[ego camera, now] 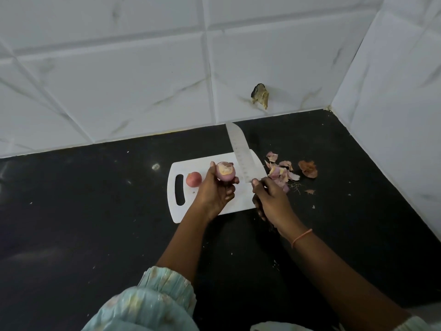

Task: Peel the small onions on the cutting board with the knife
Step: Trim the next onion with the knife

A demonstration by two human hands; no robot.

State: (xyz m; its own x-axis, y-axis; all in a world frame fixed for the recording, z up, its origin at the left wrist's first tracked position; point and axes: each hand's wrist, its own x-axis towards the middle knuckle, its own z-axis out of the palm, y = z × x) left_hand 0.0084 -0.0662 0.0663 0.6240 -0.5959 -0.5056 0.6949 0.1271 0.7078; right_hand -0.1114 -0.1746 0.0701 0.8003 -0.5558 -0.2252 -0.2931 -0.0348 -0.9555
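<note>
My left hand (pixel 214 189) grips a small onion (pixel 226 172) above the white cutting board (pixel 183 212); its cut top faces up and shows pale flesh. My right hand (pixel 269 201) holds the knife (pixel 239 154) by its handle, which is hidden under the fingers. The wide blade points away toward the wall and sits just right of the held onion. A second small reddish onion (pixel 193 179) lies on the board beside the handle slot.
A pile of onion peels (pixel 284 172) lies on the black counter (pixel 95 199) right of the board. White tiled walls meet in a corner at the back right, with a broken hole (pixel 260 95) in one tile.
</note>
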